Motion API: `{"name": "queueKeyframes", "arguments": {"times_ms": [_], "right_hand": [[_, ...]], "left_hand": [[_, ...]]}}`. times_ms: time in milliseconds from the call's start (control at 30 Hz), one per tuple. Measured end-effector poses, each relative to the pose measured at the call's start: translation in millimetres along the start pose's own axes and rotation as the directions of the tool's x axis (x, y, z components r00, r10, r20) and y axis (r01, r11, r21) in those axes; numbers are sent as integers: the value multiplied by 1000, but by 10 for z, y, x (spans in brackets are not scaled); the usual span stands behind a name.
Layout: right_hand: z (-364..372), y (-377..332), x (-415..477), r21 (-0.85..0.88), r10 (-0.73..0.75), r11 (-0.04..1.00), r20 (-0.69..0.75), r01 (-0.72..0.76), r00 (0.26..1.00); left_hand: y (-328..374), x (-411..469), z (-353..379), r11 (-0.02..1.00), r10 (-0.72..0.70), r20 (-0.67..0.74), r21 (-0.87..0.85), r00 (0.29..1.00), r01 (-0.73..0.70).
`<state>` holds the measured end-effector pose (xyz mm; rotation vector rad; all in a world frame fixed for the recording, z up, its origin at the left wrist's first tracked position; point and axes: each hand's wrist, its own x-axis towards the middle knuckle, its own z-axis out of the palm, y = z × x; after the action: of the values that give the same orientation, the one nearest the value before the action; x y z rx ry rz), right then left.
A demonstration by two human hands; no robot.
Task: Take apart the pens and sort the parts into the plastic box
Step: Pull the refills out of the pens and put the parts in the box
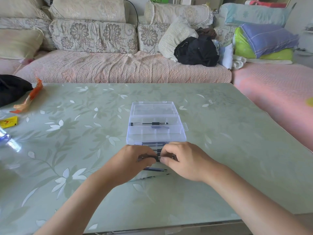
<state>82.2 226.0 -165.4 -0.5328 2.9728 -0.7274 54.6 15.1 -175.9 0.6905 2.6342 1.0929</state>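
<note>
A clear plastic box [183, 133] stands open on the table, lid folded back. One compartment holds a pen [149, 123]; a dark part [159, 127] lies in the one nearer me. Just in front of the box, my left hand [133, 160] and my right hand [183, 160] both pinch a black pen [158, 158] between them, fingers curled round its ends. Several more pens [155, 144] lie against the box's near wall, partly hidden by my hands. Two thin refills [155, 169] lie on the table under my hands.
A green floral glass table [220, 167] carries the work. At the left lie a black bag [11, 89], an orange wrapper [28, 99], a yellow packet [8, 122] and a shiny bottle [8, 139]. A sofa [118, 65] with cushions and clothes runs behind.
</note>
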Motion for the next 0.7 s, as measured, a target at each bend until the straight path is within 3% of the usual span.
{"name": "queueKeyframes", "arguments": {"times_ms": [233,367,467,700], "right_hand": [[-45,38,16,124,100,987,63,-107,993],[-239,185,8,152,181,973,-43,-173,983],[-392,368,-36,24,250,968,-89,-249,964],[-363,486,-145,-156,292,949,101,-275,951]], "left_hand": [[28,45,11,993,-24,-47,113,999,29],[26,60,2,985,-53,-117,159,992,71],[16,57,-16,990,-67,-130,111,989,82],[25,54,58,992,-75,-96,92,993,84]]}}
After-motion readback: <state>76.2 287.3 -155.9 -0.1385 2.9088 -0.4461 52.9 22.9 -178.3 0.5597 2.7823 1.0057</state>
